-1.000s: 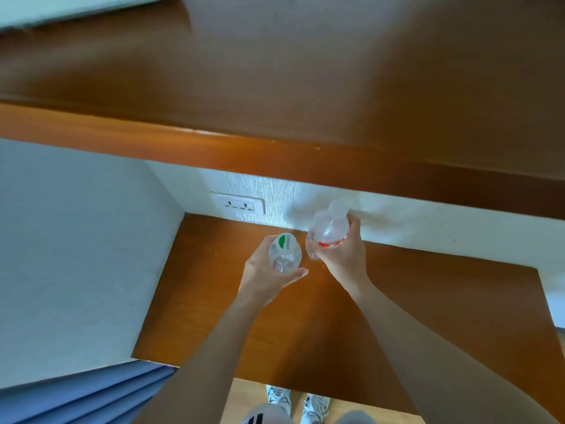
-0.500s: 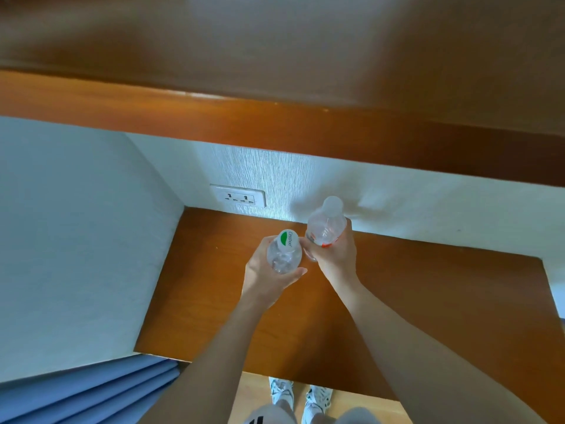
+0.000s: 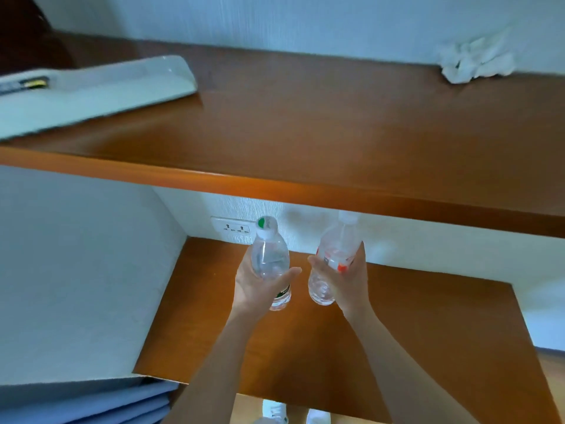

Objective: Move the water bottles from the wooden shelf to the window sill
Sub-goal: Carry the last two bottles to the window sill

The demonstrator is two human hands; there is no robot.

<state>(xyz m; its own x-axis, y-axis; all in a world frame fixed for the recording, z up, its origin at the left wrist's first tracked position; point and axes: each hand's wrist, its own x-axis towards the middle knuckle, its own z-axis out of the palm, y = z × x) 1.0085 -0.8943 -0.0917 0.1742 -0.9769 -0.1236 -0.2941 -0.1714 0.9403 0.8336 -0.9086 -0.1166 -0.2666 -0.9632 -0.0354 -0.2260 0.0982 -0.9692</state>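
Bottles (image 3: 270, 258) gripped in both hands (image 3: 255, 290).

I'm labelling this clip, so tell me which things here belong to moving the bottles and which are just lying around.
Belongs to the job: green-capped bottle, held by the left hand; red-labelled bottle, held by the right hand; wooden shelf below them.
Lying about: flat white object, crumpled tissue, wall socket, blue fabric.
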